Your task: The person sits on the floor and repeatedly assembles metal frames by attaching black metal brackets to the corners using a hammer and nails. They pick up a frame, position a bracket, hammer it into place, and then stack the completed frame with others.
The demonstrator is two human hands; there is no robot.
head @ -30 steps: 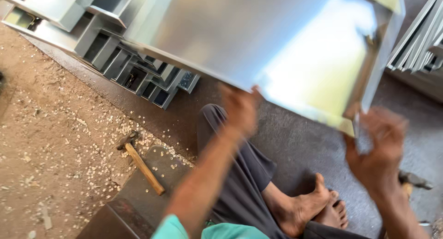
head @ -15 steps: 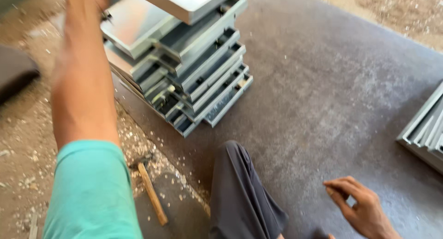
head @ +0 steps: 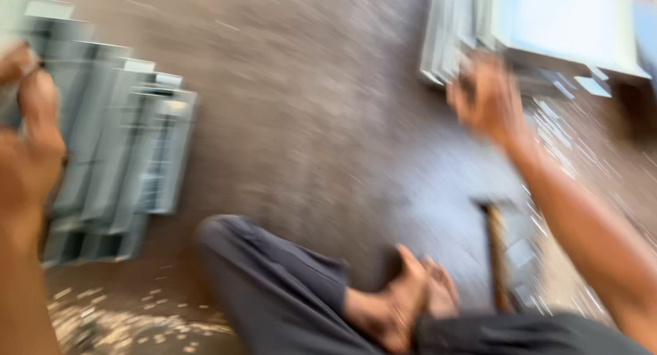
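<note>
The view is badly blurred, so fine detail is lost. The person sits on a dark mat (head: pixel 308 108) with crossed legs, bare feet (head: pixel 410 300) near the bottom middle. Taking the hammer (head: pixel 494 249) as the landmark, lying on the mat just right of the feet with its wooden handle pointing toward the person: the right hand (head: pixel 482 98) hovers above and beyond the hammer, reaching at the stack of metal trays (head: pixel 547 33) at the far right, its fingers loosely curled at the near edge of the stack; whether it already grips a tray I cannot tell. Far to the left of the hammer, the left hand (head: pixel 27 143) is raised at the frame edge, fingers bunched together, in front of a second pile of grey metal channels (head: pixel 116 156); whether it pinches anything I cannot tell. Pale shavings (head: pixel 116 321) lie on the floor left of the hammer, below that pile
</note>
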